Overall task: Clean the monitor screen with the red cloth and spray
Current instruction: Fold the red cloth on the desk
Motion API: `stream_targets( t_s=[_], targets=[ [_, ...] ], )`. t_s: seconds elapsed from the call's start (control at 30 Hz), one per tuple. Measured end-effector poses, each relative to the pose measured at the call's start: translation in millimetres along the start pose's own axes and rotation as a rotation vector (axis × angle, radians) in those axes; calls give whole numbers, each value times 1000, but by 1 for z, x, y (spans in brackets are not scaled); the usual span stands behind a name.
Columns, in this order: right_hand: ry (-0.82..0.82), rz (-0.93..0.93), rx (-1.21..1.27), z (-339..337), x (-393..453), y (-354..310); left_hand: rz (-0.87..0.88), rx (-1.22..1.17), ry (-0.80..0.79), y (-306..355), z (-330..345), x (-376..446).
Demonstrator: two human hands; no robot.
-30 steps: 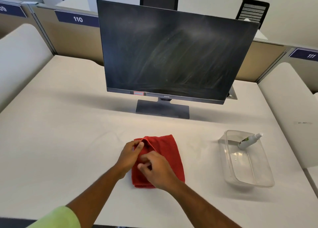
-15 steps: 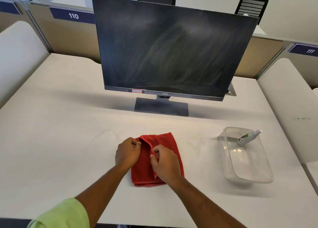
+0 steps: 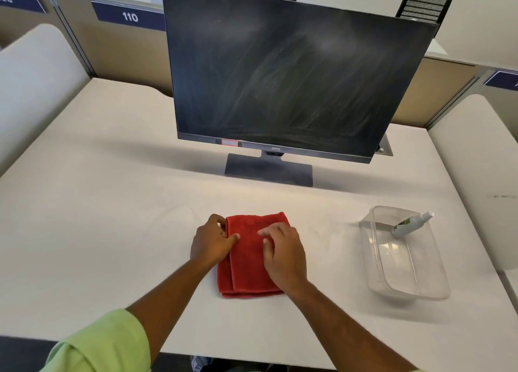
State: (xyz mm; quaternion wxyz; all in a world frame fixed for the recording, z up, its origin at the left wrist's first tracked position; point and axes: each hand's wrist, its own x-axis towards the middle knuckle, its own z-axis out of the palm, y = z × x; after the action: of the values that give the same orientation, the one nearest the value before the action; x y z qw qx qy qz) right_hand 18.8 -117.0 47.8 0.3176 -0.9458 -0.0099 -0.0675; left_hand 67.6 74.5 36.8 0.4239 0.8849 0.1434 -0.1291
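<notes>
Lower centre of frame: the left hand (image 3: 210, 241) pinches the folded cloth's (image 3: 249, 259) left edge; the right hand (image 3: 283, 252) rests on it, fingers loosely spread. The monitor (image 3: 291, 80) stands above, the spray (image 3: 412, 224) at right.

A: The red cloth (image 3: 252, 255) lies folded flat on the near middle of the desk; the spray bottle (image 3: 412, 224), white with a green label, leans tilted in a clear tub at right.

B: And the monitor (image 3: 291, 77) stands upright at the far middle; its dark screen is streaked.
</notes>
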Motion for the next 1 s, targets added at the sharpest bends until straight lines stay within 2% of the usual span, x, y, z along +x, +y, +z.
stream_targets(
  t_s=[0.17, 0.27, 0.33, 0.4, 0.47, 0.57, 0.63, 0.7, 0.9, 1.0],
  targets=[
    [-200, -103, -257, 4, 3, 16, -37, -79, 4, -2, 3, -2],
    [-414, -101, -373, 14, -3, 31, -20, 27, 42, -9, 0, -6],
    [-452, -103, -412, 22, -11, 40, 10, 122, 111, -10, 1, -11],
    [-438, -92, -422, 26, -15, 42, 104, 233, 218, -5, 5, -20],
    [-438, -72, -416, 27, -16, 40, 276, 340, 268, -1, 13, -29],
    [-438, -54, -392, 20, -18, 36, 481, 460, 107, -8, 29, -36],
    [-383, -11, -312, 7, -16, 34, 501, 539, -22, -17, 39, -34],
    [-260, 55, -204, -12, -14, 33, 491, 600, -73, -27, 44, -30],
    [251, 202, -16, -95, 3, 63, 537, 701, -69, -24, 45, -19],
    [438, 391, 113, -128, 17, 90, 551, 705, -60, -18, 48, -18]
  ],
)
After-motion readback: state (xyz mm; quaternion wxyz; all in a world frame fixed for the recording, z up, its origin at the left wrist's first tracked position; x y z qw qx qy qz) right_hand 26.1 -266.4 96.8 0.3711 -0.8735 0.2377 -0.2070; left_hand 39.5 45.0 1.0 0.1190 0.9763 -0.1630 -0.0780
